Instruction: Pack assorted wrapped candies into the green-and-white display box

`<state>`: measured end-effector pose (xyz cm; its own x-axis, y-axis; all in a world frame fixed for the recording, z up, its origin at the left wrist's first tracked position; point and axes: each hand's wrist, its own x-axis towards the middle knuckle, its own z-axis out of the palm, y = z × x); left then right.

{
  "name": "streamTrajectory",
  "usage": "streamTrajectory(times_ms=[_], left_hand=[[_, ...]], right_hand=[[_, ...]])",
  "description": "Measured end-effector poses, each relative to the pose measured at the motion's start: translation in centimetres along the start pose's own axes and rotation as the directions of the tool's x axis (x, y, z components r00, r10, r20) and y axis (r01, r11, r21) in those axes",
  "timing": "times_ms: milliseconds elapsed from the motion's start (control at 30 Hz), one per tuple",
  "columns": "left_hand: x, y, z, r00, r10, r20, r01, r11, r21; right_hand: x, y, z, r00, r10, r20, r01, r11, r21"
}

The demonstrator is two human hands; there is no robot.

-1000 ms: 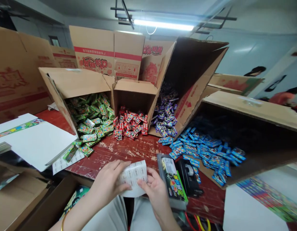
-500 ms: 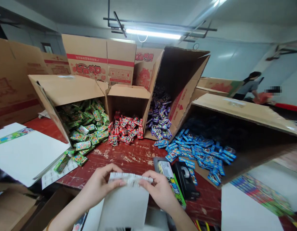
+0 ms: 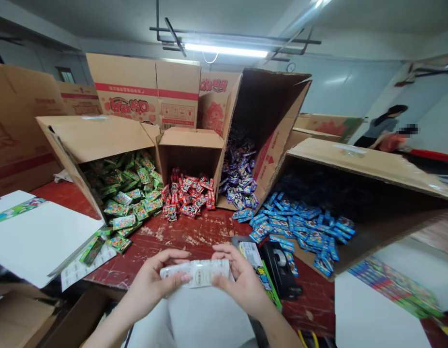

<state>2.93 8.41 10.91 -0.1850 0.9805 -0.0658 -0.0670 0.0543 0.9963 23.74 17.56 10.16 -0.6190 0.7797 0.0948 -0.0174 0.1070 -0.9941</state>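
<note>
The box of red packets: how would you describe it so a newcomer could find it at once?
On the worn red table, four cartons lie tipped open in a row, spilling packets. The box of red packets is second from the left, between the green packets and the purple packets. It is the smallest carton.

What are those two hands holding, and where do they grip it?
A white sheet of printed stickers: the left hand pinches its left end, the right hand its right end.
</note>
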Motion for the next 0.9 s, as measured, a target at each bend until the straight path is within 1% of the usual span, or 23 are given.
streamTrajectory(times_ms=[33,100,133,200,267,300,333,367,433,467,500,567,633,667,733,767,833,900], left_hand=[[0.0,0.1,0.0,1.000,-0.010,-0.024,0.010,0.999,0.031],[0.0,0.3,0.0,0.998,-0.039,-0.051,0.042,0.996,0.073],[0.0,0.4,0.0,0.997,-0.059,-0.053,0.064,0.995,0.081],[-0.1,0.4,-0.1,0.994,-0.096,-0.047,0.100,0.992,0.083],[-0.1,0.2,-0.4,0.995,-0.095,-0.035,0.098,0.991,0.094],[0.0,0.1,-0.5,0.997,-0.077,-0.019,0.078,0.992,0.100],[0.1,-0.1,-0.6,0.998,-0.051,0.022,0.048,0.995,0.093],[0.2,-0.3,-0.7,0.997,-0.020,0.076,0.015,0.998,0.066],[0.4,-0.6,-0.8,0.981,0.029,0.193,-0.030,1.000,0.002],[0.5,-0.6,-0.7,0.973,0.042,0.226,-0.043,0.999,-0.002],[0.5,-0.6,-0.6,0.972,0.050,0.230,-0.057,0.998,0.024],[0.3,-0.1,-0.3,0.982,0.062,0.176,-0.085,0.988,0.131],[0.0,0.6,-0.1,0.986,0.089,0.140,-0.116,0.972,0.203],[-0.3,1.0,-0.1,0.983,0.106,0.147,-0.136,0.967,0.216],[-0.7,1.6,-0.2,0.974,0.125,0.191,-0.163,0.965,0.203],[-0.8,1.7,-0.3,0.972,0.126,0.199,-0.162,0.971,0.178],[-0.9,1.4,-0.3,0.981,0.097,0.170,-0.116,0.988,0.105],[-0.7,0.9,-0.1,0.994,0.031,0.107,-0.036,0.998,0.049]], right_hand=[[-0.2,-0.3,0.0,0.999,-0.042,-0.008,0.042,0.998,-0.040],[-0.7,-1.3,-0.1,0.990,-0.138,0.026,0.140,0.967,-0.214],[-0.9,-1.9,-0.1,0.980,-0.183,0.073,0.197,0.926,-0.322],[-1.3,-3.0,0.0,0.947,-0.244,0.209,0.318,0.810,-0.493],[-1.5,-3.7,0.2,0.909,-0.262,0.324,0.409,0.708,-0.576],[-1.5,-3.8,0.3,0.900,-0.261,0.350,0.428,0.685,-0.589],[-1.5,-3.7,0.4,0.903,-0.259,0.343,0.422,0.688,-0.590],[-1.5,-3.4,0.4,0.919,-0.255,0.301,0.389,0.714,-0.582],[-1.3,-2.6,0.2,0.963,-0.221,0.152,0.268,0.810,-0.521],[-1.1,-2.1,0.1,0.980,-0.181,0.081,0.198,0.867,-0.457],[-1.0,-1.6,-0.1,0.991,-0.128,0.030,0.130,0.919,-0.373],[-0.8,-0.7,-0.4,1.000,-0.012,-0.006,0.011,0.984,-0.176],[-0.7,0.0,-0.7,0.996,0.081,-0.035,-0.081,0.997,0.007],[-0.6,0.3,-0.8,0.992,0.113,-0.063,-0.108,0.991,0.074],[-0.6,0.4,-0.9,0.984,0.141,-0.112,-0.124,0.982,0.144],[-0.5,0.4,-0.9,0.984,0.132,-0.117,-0.115,0.983,0.141],[-0.5,0.1,-0.9,0.996,0.049,-0.072,-0.046,0.998,0.051],[-0.5,-0.3,-0.9,0.997,-0.075,0.029,0.077,0.993,-0.086]])
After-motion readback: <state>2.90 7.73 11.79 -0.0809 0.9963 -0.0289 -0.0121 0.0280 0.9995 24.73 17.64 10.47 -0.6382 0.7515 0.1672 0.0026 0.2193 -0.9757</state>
